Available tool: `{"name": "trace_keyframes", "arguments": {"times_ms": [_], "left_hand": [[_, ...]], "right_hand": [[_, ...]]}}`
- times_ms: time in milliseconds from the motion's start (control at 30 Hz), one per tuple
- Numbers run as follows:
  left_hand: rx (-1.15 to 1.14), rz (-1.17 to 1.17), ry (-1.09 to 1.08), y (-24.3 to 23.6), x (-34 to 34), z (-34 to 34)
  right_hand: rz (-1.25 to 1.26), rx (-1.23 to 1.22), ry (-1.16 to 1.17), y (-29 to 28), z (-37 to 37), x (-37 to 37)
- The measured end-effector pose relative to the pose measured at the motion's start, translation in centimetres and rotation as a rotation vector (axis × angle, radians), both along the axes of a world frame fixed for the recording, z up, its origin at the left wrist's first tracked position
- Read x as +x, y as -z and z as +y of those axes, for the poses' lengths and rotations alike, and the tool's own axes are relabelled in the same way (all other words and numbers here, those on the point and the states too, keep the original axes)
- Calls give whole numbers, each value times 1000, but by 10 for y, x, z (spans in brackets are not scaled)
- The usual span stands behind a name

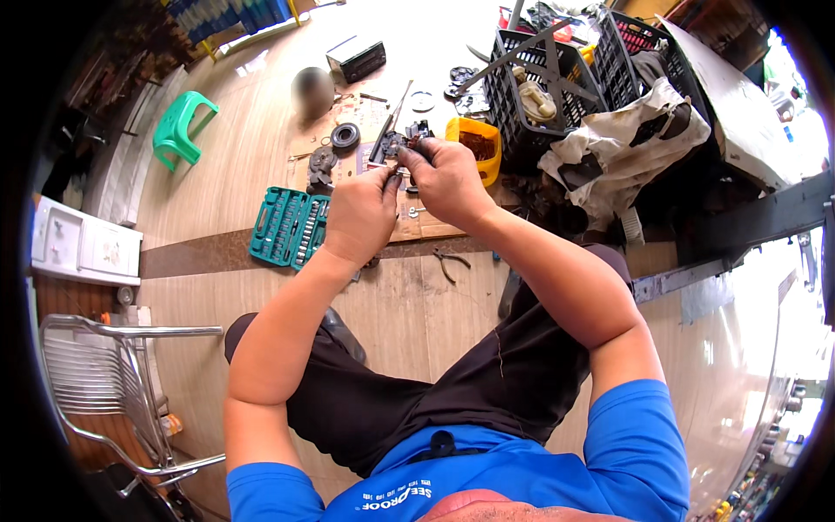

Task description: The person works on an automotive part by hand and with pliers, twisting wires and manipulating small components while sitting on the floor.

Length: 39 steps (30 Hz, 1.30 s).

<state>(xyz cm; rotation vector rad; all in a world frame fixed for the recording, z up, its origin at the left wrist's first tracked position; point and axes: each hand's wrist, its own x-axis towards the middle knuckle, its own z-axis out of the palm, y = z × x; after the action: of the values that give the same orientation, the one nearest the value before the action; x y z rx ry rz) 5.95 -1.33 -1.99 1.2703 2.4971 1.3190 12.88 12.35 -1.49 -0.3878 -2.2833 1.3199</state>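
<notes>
Seated above the workshop floor, I keep the open socket set at my left, within reach. My left hand pinches one side of a small dark metal part, fingers closed on it, steadying it at chest height. My right hand clamps its other side, thumb on top. Farther right, the yellow tub and black crates hold spares.

Both forearms extended forward; left hand, right hand close together, fingers curled, pinching.
</notes>
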Motion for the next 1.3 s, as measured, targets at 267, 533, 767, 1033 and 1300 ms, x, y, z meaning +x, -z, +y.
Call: {"name": "trace_keyframes", "arguments": {"times_ms": [267,533,767,1033,1300], "left_hand": [[19,-436,54,-11,-8,-3],[91,-1001,251,-23,-23,-18],[79,-810,147,-16,-21,-18],[-73,233,42,-8,-19,-20],[-92,267,139,-16,-8,-16]], "right_hand": [[144,368,-29,-10,6,4],[273,1057,-149,-8,11,12],[246,584,-183,-6,7,11],[186,695,-75,-22,21,16],[64,968,-235,-11,23,13]]}}
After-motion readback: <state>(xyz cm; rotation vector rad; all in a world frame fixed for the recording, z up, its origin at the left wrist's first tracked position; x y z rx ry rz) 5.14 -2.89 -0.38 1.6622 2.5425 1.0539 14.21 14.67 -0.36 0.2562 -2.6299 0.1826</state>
